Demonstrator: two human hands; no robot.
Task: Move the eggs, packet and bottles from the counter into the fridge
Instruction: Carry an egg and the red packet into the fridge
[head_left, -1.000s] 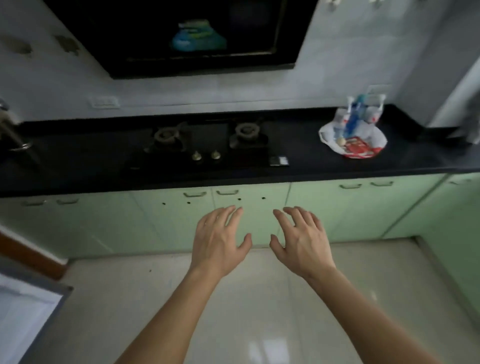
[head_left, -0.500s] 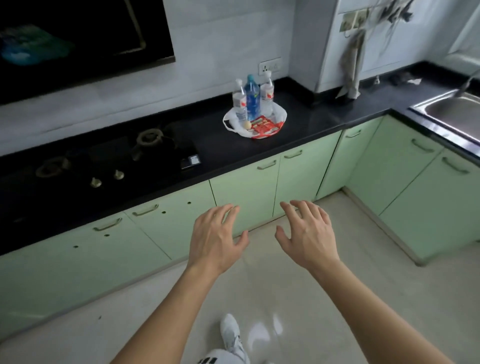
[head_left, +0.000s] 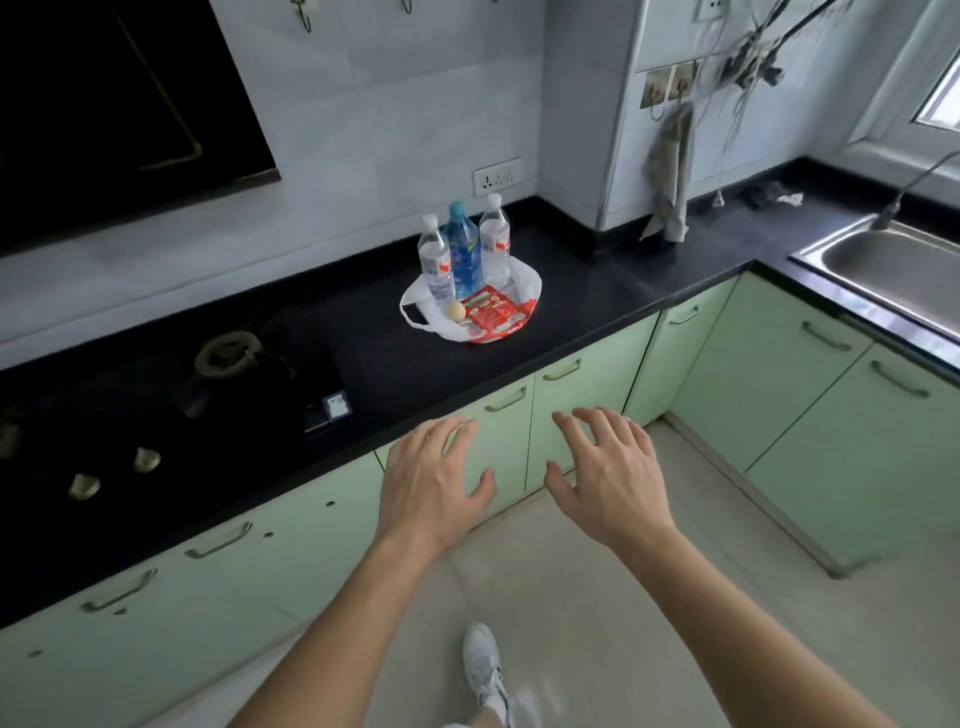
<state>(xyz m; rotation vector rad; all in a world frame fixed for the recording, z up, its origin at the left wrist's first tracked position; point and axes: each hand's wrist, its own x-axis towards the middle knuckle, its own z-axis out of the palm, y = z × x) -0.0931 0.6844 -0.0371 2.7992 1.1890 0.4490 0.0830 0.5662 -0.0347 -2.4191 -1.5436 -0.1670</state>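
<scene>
Pale tile floor (head_left: 597, 597) lies under a white shoe (head_left: 483, 670) at the bottom of the view, so the person stands a step back from the units. Both arms reach forward. The left hand (head_left: 434, 483) and the right hand (head_left: 608, 478) hover palm down, side by side but apart, fingers spread and loose, holding nothing and touching nothing. Beyond them run mint-green cabinet doors (head_left: 582, 395), and above those the black counter (head_left: 415, 364), with a gas hob (head_left: 156, 405) set into it on the left. Farther along the counter, well apart from either hand, sits a white plastic bag (head_left: 530, 283) flattened open, and everything to be moved rests on it. One egg (head_left: 456, 312) sits at the front just beside a red packet (head_left: 493, 314). Behind them three bottles stand upright in a tight row: a clear bottle (head_left: 436, 265) on the left, a blue bottle (head_left: 464, 254) in the middle and a second clear bottle (head_left: 494, 249) on the right. I can make out only that one egg; whether more hide in the bag's folds I can't tell. No fridge shows from here. By my reckoning nothing is done yet: every item waits for its first pick-up, and the whole carry to the fridge is left.
</scene>
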